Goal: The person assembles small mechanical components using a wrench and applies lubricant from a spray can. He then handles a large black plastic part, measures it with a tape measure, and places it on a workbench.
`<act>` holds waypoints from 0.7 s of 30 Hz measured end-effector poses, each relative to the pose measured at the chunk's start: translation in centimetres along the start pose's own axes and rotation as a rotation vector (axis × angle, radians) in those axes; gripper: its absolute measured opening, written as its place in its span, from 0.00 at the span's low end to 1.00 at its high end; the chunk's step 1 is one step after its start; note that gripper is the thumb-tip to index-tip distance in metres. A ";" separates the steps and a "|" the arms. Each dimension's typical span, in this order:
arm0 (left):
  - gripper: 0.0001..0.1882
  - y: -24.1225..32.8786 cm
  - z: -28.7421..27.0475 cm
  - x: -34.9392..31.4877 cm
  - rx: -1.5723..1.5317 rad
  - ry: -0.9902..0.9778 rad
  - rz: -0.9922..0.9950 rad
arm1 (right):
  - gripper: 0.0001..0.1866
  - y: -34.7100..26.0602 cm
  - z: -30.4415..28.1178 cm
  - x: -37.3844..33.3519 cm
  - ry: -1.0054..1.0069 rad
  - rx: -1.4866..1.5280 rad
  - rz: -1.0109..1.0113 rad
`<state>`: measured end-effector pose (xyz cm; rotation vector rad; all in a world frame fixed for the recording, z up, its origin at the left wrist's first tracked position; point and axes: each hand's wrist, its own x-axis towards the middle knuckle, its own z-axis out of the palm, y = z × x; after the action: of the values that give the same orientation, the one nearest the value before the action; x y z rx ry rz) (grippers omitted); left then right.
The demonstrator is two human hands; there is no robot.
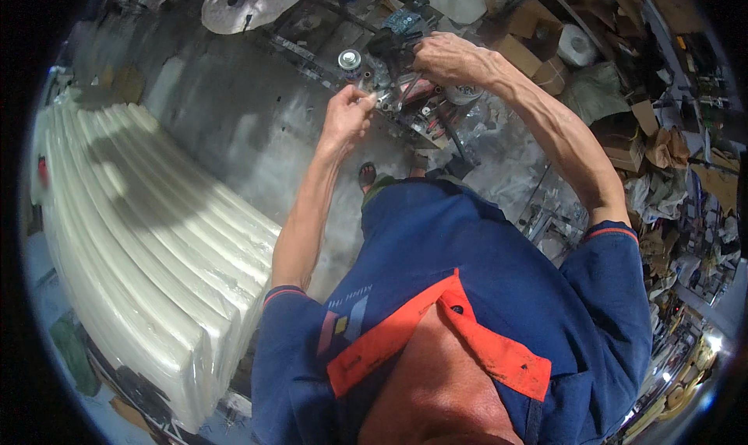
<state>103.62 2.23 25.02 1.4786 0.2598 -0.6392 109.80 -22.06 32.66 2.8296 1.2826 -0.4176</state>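
A tall stack of long white slabs in clear film [156, 211] fills the floor to the left of the silver-topped can [350, 59] and nearer the person. A pale disc with a hole [269, 1] lies beyond the can and to its left, while cardboard boxes [520, 54] are heaped well to its right. The right hand [452, 58] is to the right of the can, curled closed; what it grips, if anything, I cannot tell. The left hand [347, 118] is just on the near side of the can, thumb and fingers brought narrowly together at a small pale thing [373, 97], too blurred to identify. A white tub [463, 94] stands right of the can, and a red piece [418, 91] lies between that tub and the can
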 end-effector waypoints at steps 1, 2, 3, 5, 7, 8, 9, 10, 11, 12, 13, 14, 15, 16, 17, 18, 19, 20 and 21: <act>0.09 -0.6 -0.2 0.8 -0.053 0.072 0.052 | 0.15 -0.5 -0.6 0.0 -0.080 -0.054 0.065; 0.09 -1.2 -0.3 1.5 -0.092 0.142 0.084 | 0.13 -1.3 -0.8 0.2 -0.095 -0.042 0.084; 0.09 -1.9 -0.3 1.9 -0.128 0.222 0.085 | 0.11 -2.4 -0.7 0.1 -0.083 -0.027 0.074; 0.10 -2.4 -0.4 3.1 -0.356 0.292 0.113 | 0.08 -5.5 0.6 0.4 0.036 0.019 0.225; 0.09 -2.7 -0.2 4.1 -0.494 0.398 0.147 | 0.10 -8.3 2.6 0.5 0.283 0.104 0.285; 0.11 -2.7 -0.3 4.5 -0.537 0.437 0.134 | 0.08 -9.6 3.8 0.9 0.320 0.247 0.389; 0.11 -2.7 -0.5 4.9 -0.658 0.421 0.106 | 0.07 -10.9 5.1 1.2 0.320 0.389 0.519; 0.10 -2.5 -0.7 5.3 -0.783 0.387 0.103 | 0.08 -12.0 6.4 1.5 0.297 0.658 0.594; 0.10 -2.2 -0.9 5.6 -0.909 0.347 0.101 | 0.10 -13.3 7.8 1.5 0.387 0.853 0.657; 0.10 -1.9 -1.2 5.7 -0.986 0.278 0.047 | 0.11 -13.2 8.8 1.7 0.345 1.165 0.714; 0.10 -1.6 -1.6 5.7 -1.002 0.160 0.017 | 0.11 -13.0 9.9 1.8 0.354 1.507 0.683; 0.09 -1.3 -1.8 5.2 -1.015 0.041 -0.019 | 0.11 -12.3 10.8 1.8 0.321 1.640 0.546; 0.09 -1.0 -1.9 4.6 -1.023 -0.050 -0.083 | 0.11 -11.1 11.5 1.7 0.279 1.780 0.437; 0.07 -0.6 -1.8 3.9 -0.993 -0.188 -0.060 | 0.09 -9.8 12.0 1.5 0.260 1.689 0.456; 0.06 -0.2 -1.5 3.0 -0.936 -0.242 -0.075 | 0.09 -8.1 12.3 1.0 0.273 1.414 0.383; 0.06 0.3 -1.2 2.1 -0.878 -0.297 -0.090 | 0.10 -6.3 12.4 0.4 0.305 1.235 0.351; 0.05 0.7 -0.8 1.0 -0.826 -0.345 -0.114 | 0.10 -4.6 12.2 -0.2 0.293 1.071 0.375; 0.06 1.0 -0.1 0.0 -0.730 -0.334 -0.074 | 0.10 -2.5 11.7 -0.3 0.343 0.858 0.276; 0.06 1.5 0.6 -0.8 -0.611 -0.273 -0.055 | 0.10 -0.8 11.0 -0.2 0.333 0.650 0.215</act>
<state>103.65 1.83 26.74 0.7918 0.2544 -0.7185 106.50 -22.97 22.22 3.6708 0.9890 -0.4311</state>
